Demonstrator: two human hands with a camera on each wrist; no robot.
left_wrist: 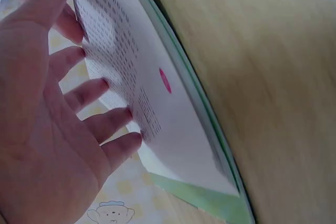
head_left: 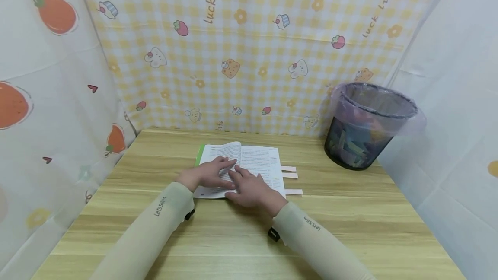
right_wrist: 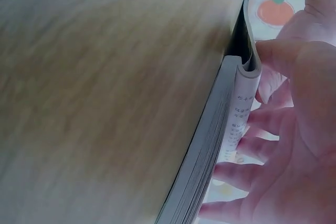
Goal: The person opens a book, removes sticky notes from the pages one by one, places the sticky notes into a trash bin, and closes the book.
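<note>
An open book (head_left: pixel 261 155) with printed text lies on the table, a green cover edge showing along its left side. My left hand (head_left: pixel 212 173) rests across the left page near the centre fold, fingers spread; in the left wrist view its fingertips (left_wrist: pixel 134 139) touch the page beside a pink oval mark. Lower on the book, my right hand (head_left: pixel 250 188) lies over the fold and the right page with its fingers extended. From the right wrist view, the thick page block (right_wrist: pixel 202 166) shows edge-on, and the page bends upward near the fold by the thumb.
Pale pink tabs (head_left: pixel 289 176) stick out of the book's right edge. At the table's back right stands a dark bin (head_left: pixel 350 144) lined with a translucent purple bag. A checked curtain (head_left: pixel 249 90) hangs behind the wooden table (head_left: pixel 218 245), with white curtains on both sides.
</note>
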